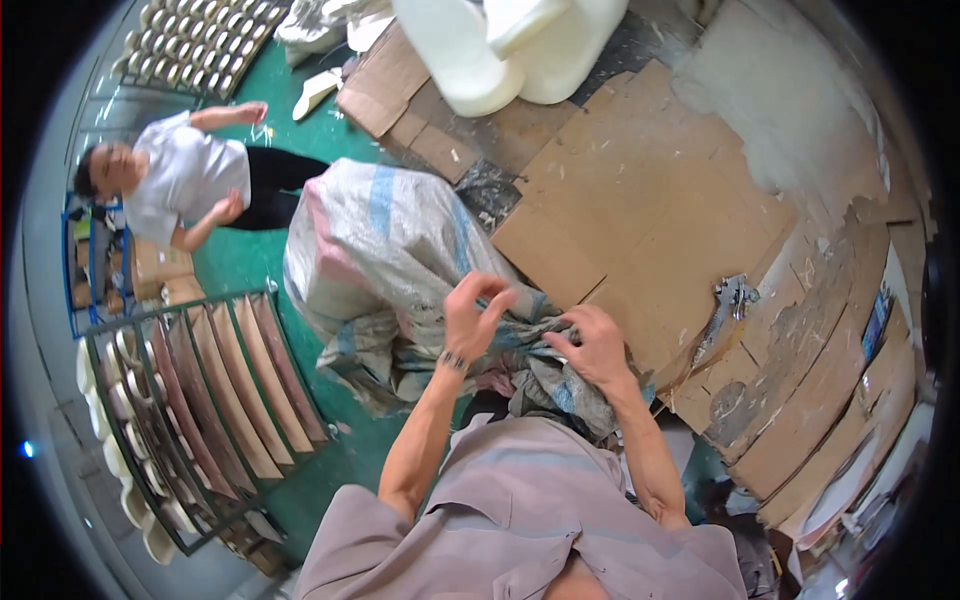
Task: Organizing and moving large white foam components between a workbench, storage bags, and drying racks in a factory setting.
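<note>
I see the left hand [478,315] over the woven sack [385,225], fingers curled loosely with thumb apart; the right hand [596,347] is at its bunched folds, fingers parted, though I cannot tell whether they touch. The sack bulges beside the cardboard-covered surface [650,210].

1. The bench [487,192] shows dark and speckled between flat sheets of cardboard [640,200], which overlap and bear scuffs and stains.
2. White foam [460,50] lies on its far side, and a whitish sheet [780,90] spreads over the far right.
3. A silvery object [735,292], too unclear to name, lies near the right edge of the large cardboard.
4. The floor [250,265] is green; a small white piece [317,92] lies on it, and a rack [187,545] stands at lower left.
</note>
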{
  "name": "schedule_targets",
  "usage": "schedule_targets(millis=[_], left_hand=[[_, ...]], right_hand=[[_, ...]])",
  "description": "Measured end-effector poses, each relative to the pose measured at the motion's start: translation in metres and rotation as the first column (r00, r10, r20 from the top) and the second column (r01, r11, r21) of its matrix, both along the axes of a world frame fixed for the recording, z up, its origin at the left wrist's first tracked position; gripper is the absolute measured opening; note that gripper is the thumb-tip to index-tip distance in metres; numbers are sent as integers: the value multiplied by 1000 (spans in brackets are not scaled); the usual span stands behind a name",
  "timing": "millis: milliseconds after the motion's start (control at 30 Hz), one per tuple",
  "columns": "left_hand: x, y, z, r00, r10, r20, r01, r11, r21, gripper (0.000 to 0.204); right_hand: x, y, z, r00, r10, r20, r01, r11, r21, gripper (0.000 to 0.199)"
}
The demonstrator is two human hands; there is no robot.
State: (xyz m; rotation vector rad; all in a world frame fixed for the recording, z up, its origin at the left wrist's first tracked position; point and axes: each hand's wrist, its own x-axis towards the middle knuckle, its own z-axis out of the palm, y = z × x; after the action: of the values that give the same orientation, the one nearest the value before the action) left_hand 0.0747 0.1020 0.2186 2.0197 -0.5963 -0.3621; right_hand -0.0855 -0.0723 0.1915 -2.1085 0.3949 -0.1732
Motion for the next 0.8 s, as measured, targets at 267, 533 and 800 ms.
schedule_targets(millis=[267, 533, 800], left_hand=[[-40, 198, -109, 966, -46, -254, 158, 885, 439, 17], [68, 179, -85, 918, 386, 90, -387, 922, -2, 50], [214, 174, -59, 950, 199, 242, -199, 980, -24, 71]], right_hand=[[42, 113, -12, 671, 671, -315, -683, 725, 89, 32], [109, 71, 14, 944, 306, -125, -328, 825, -459, 74], [155, 148, 85, 919, 384, -94, -342, 652, -676, 66]])
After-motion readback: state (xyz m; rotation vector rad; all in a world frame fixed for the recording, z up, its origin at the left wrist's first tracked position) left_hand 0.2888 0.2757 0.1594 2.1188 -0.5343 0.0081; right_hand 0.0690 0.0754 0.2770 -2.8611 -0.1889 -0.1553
